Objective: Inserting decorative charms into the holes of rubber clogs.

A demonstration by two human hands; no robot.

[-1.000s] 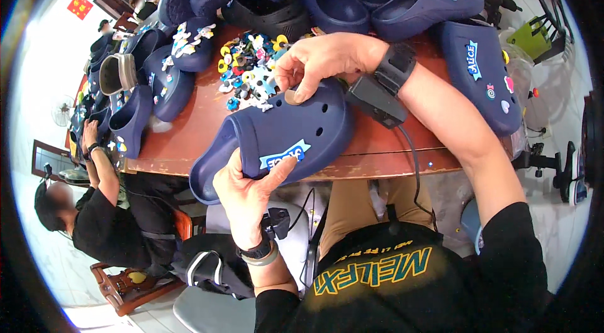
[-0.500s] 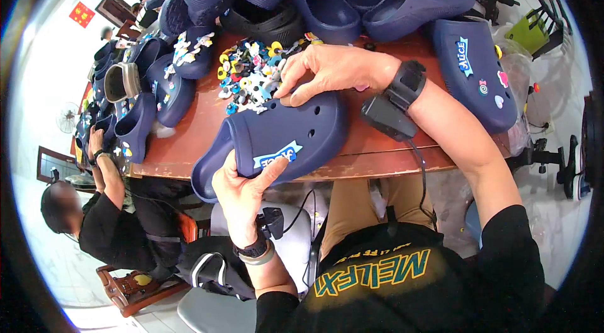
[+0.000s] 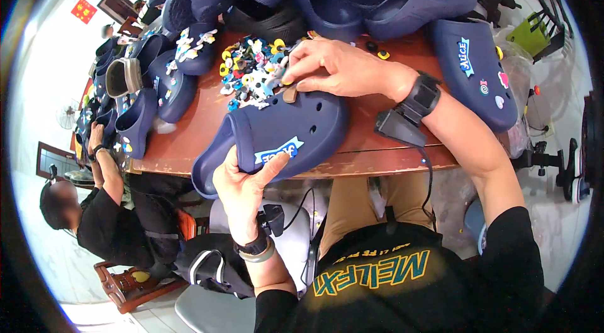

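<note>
My left hand (image 3: 242, 185) grips a navy clog (image 3: 270, 128) by its near side, thumb lying across the blue ribbon-shaped charm (image 3: 280, 152) on it. The clog rests at the front of the table, its toe to the right and several round holes bare. Above its far side, my right hand (image 3: 336, 68) is closed, fingers and thumb drawn together. A small flat brown piece (image 3: 290, 94) shows at those fingertips, over the clog's upper edge; its exact kind is unclear. Beside that hand lies a heap of small colourful shoe charms (image 3: 251, 72).
The reddish-brown table (image 3: 195, 116) holds more navy clogs along the back. A decorated navy clog (image 3: 475, 75) stands at right, and a black clog (image 3: 267, 18) sits behind the charms. At left, another person (image 3: 104, 226) reaches toward more clogs. A grey chair (image 3: 217, 314) is below.
My right hand has lifted slightly away from the clog's holes and shifted right, and the brown piece now shows at its fingertips. My left hand keeps its hold on the clog.
</note>
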